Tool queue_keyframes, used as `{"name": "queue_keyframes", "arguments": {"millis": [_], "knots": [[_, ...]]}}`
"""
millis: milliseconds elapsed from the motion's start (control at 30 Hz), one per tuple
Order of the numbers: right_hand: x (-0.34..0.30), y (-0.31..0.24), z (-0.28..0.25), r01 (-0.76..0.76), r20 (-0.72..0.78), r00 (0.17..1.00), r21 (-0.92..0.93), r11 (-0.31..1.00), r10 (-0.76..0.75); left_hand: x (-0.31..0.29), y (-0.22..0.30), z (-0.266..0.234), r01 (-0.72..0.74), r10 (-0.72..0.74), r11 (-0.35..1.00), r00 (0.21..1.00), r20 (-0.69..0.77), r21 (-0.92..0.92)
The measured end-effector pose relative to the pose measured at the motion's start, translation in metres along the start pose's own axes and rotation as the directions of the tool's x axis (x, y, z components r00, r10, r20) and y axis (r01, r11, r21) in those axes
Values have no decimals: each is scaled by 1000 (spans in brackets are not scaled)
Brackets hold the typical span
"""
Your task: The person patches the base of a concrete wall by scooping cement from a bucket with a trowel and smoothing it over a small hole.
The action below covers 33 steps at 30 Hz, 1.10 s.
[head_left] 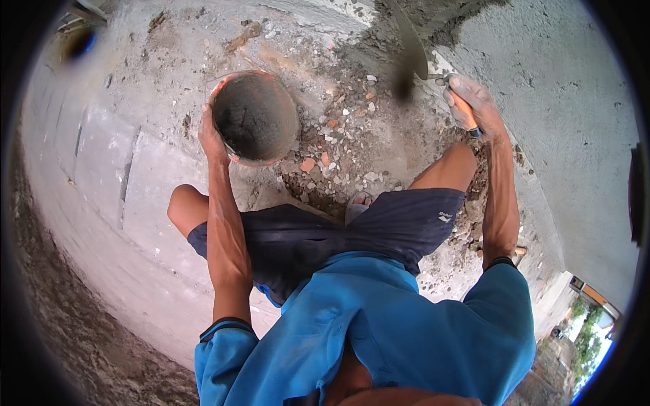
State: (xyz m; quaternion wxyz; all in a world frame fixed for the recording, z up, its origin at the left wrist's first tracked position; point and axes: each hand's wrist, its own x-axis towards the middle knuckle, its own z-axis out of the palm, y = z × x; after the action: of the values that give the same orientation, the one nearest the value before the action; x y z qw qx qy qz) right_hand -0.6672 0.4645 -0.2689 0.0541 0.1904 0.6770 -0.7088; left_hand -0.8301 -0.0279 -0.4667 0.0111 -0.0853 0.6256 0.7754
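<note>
A round orange-rimmed bucket (pixel 283 101), smeared grey, stands in front of me on the left with wet mortar (pixel 252 120) in it. My left hand (pixel 211 135) grips its left rim. The fingers of my right hand (pixel 477 105) are wrapped round the orange handle of a trowel (pixel 463 109). The trowel's metal blade points away from me, against a patch of wet mortar (pixel 433 20) at the foot of the wall. A dark blurred spot hides a little of the area beside the blade.
Broken stones and brick bits (pixel 332 145) lie between the bucket and the wall. A grey plastered wall (pixel 555 135) rises along my right side. Pale concrete slabs (pixel 101 162) stretch off to the left. My knees are spread on both sides of the rubble.
</note>
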Motion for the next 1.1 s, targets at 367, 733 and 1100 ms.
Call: {"name": "queue_keyframes", "arguments": {"millis": [367, 733, 1100], "knots": [[10, 98, 80, 21, 101, 993, -680, 733, 66, -16, 6, 22, -14, 14, 997, 1000, -8, 78], [64, 138, 265, 621, 624, 779, -781, 57, 67, -30, -5, 28, -83, 71, 963, 996, 54, 257], [44, 171, 210, -171, 457, 835, -311, 935, 305, -37, 18, 35, -145, 134, 986, 984, 119, 85]]}}
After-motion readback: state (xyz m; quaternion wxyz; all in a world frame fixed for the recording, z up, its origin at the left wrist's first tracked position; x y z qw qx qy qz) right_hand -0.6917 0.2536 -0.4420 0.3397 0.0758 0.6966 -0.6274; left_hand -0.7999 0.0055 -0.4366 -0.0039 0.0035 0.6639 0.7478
